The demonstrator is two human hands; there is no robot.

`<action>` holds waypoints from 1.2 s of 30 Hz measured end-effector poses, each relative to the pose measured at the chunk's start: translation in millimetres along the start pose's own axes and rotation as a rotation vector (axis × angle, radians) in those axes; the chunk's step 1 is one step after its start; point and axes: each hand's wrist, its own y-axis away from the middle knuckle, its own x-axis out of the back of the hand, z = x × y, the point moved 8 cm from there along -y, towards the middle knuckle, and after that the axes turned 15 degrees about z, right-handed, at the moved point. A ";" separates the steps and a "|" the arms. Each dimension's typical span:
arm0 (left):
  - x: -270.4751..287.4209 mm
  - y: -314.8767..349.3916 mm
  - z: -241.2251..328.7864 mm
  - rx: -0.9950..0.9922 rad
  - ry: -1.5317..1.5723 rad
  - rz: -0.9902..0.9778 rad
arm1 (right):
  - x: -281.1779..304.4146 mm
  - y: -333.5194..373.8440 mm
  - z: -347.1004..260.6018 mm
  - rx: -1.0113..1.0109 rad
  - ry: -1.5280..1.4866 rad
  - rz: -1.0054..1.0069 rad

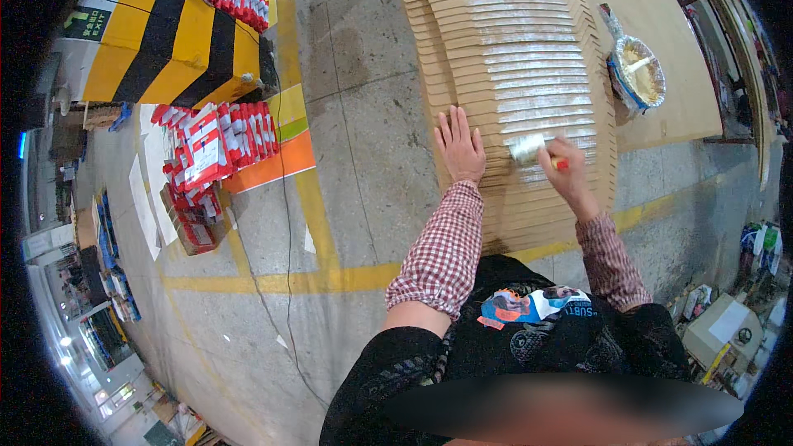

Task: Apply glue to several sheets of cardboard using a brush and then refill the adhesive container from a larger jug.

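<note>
A long row of overlapping brown cardboard sheets (462,49) runs away from me, their stepped edges coated with a wet, whitish layer. My left hand (461,149) lies flat on the left side of the sheets, fingers stretched out. In my right hand (570,177) is a brush (527,149) with a wide whitish head and a red-tipped handle. The brush head rests on the coated band, near its closest end. Right of the sheets stands a lined tub (636,74) of cream-coloured paste, with a whitish bar across its mouth.
The tub stands on a brown board (673,91). At left, a yellow-and-black striped pillar (178,45) rises beside stacked red and white packets (219,144). A black cable (288,281) trails over the grey floor with yellow lines. Machinery (727,330) sits at lower right.
</note>
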 end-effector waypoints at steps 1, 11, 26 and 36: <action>-0.1 1.7 -1.0 0.006 0.010 -0.006 | 2.3 5.2 -5.8 -0.006 0.002 -0.004; -1.3 5.9 -1.6 0.013 0.037 -0.044 | 0.2 9.1 -20.7 -0.024 0.033 -0.030; 1.0 5.8 -3.2 0.005 -0.026 -0.041 | -40.7 -107.7 17.1 0.046 0.023 0.165; 1.4 1.8 5.4 0.000 0.016 -0.042 | -36.0 -127.7 1.4 0.104 -0.114 0.327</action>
